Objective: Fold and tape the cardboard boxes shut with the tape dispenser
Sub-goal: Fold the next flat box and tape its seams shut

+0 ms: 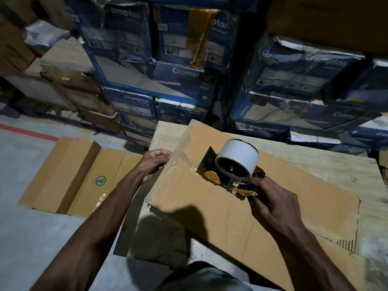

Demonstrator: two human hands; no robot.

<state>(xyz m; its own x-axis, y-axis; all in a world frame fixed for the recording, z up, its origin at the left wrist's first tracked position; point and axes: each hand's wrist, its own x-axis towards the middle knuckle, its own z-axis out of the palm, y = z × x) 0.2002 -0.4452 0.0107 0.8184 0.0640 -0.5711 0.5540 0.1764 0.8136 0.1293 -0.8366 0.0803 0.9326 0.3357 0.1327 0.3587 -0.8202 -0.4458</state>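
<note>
A brown cardboard box (210,208) lies on a pale wooden table, its torn left end facing me. My left hand (153,162) grips that left end near the top corner. My right hand (270,200) is closed on the black handle of a tape dispenser (233,171), which has yellow plates and a large white tape roll. The dispenser's front rests on the box top close to the left end, with a strip of clear tape under it.
A flattened cardboard box (69,177) lies on the grey floor at the left. Stacks of blue Crompton cartons (159,80) rise just behind the wooden table (340,171). A red line (27,132) runs across the floor at far left.
</note>
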